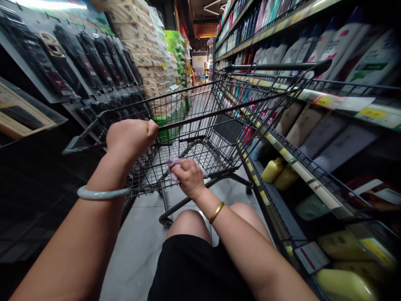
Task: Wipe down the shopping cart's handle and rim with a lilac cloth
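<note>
A dark wire shopping cart (219, 125) stands tilted in a store aisle in front of me. My left hand (130, 138), with a pale bangle on the wrist, is closed in a fist round the cart's upper rim bar. My right hand (188, 177), a gold bangle on its wrist, is lower, against the cart's rear wire grid, fingers closed on a small lilac cloth (173, 165). My bare knees and black shorts show below.
Shelves of shampoo bottles (313, 46) and yellow bottles (272, 169) run along the right, close to the cart. Hanging dark packaged goods (94, 58) and stacked boxes (140, 46) line the left. Grey tiled floor (138, 246) runs down the aisle.
</note>
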The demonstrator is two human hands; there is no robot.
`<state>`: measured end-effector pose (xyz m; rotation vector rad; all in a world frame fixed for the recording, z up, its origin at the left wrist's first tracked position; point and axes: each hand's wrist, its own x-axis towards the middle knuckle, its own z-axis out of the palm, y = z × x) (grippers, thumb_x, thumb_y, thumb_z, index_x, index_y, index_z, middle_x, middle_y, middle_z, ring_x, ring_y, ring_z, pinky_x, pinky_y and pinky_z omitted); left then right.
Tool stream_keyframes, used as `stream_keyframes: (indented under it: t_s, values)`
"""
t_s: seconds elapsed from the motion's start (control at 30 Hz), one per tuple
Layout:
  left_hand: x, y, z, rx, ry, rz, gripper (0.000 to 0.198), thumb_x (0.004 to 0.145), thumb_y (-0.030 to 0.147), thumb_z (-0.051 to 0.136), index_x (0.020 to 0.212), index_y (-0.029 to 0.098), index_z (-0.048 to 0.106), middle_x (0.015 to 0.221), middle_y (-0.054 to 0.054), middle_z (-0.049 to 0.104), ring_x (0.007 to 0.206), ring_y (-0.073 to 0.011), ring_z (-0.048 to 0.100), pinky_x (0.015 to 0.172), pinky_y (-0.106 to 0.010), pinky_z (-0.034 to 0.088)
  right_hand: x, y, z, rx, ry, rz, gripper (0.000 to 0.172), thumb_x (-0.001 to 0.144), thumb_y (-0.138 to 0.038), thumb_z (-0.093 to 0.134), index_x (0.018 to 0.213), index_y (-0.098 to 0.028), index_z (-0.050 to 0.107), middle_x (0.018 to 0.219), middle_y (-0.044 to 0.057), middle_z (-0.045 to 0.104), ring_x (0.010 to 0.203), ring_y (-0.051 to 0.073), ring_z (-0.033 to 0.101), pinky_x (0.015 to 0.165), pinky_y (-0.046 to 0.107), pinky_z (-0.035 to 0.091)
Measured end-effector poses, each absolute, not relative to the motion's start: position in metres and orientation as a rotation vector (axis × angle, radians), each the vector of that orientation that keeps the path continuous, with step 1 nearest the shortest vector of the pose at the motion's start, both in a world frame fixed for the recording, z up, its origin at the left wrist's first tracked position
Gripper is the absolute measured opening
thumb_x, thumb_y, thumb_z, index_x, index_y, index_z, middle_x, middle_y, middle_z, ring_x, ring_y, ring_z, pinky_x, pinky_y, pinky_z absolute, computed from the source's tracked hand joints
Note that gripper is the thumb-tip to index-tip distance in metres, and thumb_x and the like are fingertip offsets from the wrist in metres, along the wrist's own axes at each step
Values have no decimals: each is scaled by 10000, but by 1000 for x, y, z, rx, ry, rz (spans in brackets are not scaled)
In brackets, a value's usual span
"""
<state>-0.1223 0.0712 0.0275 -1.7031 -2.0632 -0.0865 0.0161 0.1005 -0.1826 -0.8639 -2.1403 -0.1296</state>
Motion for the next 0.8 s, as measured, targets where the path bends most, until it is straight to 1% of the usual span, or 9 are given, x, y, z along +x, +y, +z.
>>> stream_keyframes:
  t_s: [0.07, 0.13, 0.27, 0.37, 0.47, 0.57, 0.63, 0.7, 0.8]
  values:
    - [-124, 70, 30, -1697, -2096, -89, 770, 997, 454, 120, 912, 60, 776, 960, -206, 739, 852, -303, 643, 631, -354, 304, 3, 95, -202, -787, -2312, -143, 204, 1029, -319, 550, 1124, -329, 730, 1279, 38, 684, 1091, 229, 539, 799, 353, 461]
    - [-126, 69, 31, -1688, -2119, -76, 762, 997, 455, 136, 929, 46, 775, 984, -210, 742, 867, -296, 641, 647, -354, 307, -1, 94, -206, -751, -2365, -151, 208, 1034, -332, 541, 1138, -337, 721, 1279, 30, 689, 1080, 225, 544, 783, 346, 452]
    - [-129, 67, 32, -1684, -2138, -56, 770, 997, 467, 134, 963, 52, 782, 999, -190, 749, 884, -291, 646, 663, -348, 316, 17, 102, -179, -851, -2153, -124, 239, 1046, -352, 525, 1163, -349, 734, 1318, 40, 668, 1137, 219, 520, 900, 365, 431]
    - [-132, 69, 29, -1655, -2153, -65, 771, 982, 459, 126, 959, 68, 791, 1009, -215, 749, 894, -321, 660, 651, -354, 323, 30, 105, -165, -905, -2096, -113, 257, 1049, -357, 519, 1173, -343, 743, 1328, 51, 656, 1173, 229, 499, 952, 376, 409]
    - [-135, 72, 27, -1605, -2181, -66, 770, 967, 456, 115, 931, 100, 798, 992, -220, 749, 890, -343, 671, 623, -361, 313, 26, 101, -178, -901, -2258, -125, 252, 1055, -347, 500, 1143, -327, 735, 1322, 39, 664, 1143, 227, 502, 889, 364, 410]
    - [-136, 72, 28, -1607, -2182, -42, 761, 968, 455, 113, 917, 113, 791, 980, -203, 753, 876, -322, 674, 615, -348, 299, 20, 97, -192, -861, -2398, -132, 235, 1055, -321, 499, 1135, -326, 719, 1271, 28, 682, 1101, 218, 512, 822, 346, 408]
    - [-136, 70, 29, -1609, -2183, -30, 760, 971, 454, 113, 916, 113, 790, 979, -198, 753, 875, -313, 673, 609, -339, 287, 24, 98, -187, -848, -2349, -126, 247, 1059, -334, 491, 1149, -339, 721, 1295, 29, 672, 1127, 218, 505, 850, 352, 410]
    - [-136, 68, 30, -1615, -2181, -31, 759, 969, 456, 121, 919, 108, 793, 977, -203, 751, 874, -315, 669, 600, -342, 274, 35, 101, -174, -870, -2226, -115, 257, 1058, -356, 496, 1162, -344, 731, 1343, 37, 654, 1174, 224, 491, 920, 371, 406]
    - [-137, 65, 30, -1614, -2191, -33, 742, 961, 451, 151, 903, 94, 799, 968, -214, 747, 858, -310, 658, 604, -343, 275, 50, 105, -161, -919, -2097, -103, 264, 1056, -346, 499, 1169, -327, 738, 1393, 40, 632, 1205, 233, 480, 989, 391, 392]
